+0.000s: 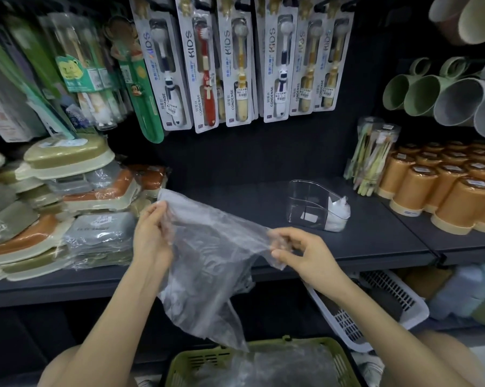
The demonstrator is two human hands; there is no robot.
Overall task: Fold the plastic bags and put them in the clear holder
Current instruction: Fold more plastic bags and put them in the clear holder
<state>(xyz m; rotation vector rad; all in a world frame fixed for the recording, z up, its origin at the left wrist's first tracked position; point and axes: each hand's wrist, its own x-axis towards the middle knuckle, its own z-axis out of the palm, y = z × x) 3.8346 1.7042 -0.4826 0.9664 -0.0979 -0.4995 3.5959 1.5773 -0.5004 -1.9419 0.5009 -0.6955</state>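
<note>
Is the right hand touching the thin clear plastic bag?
Touching. Head view shows the right hand pinching an edge of the thin clear plastic bag.

Packaged kids' toothbrushes [235, 65] are hung at the far wall; wrapped soap boxes [96, 194] are stacked left, orange cups [420, 188] right.

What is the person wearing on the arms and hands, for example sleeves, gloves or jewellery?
Nothing shows. The left hand and right hand are bare: no gloves, rings or watch. The left forearm and right forearm are uncovered, with no sleeve in view.
</note>
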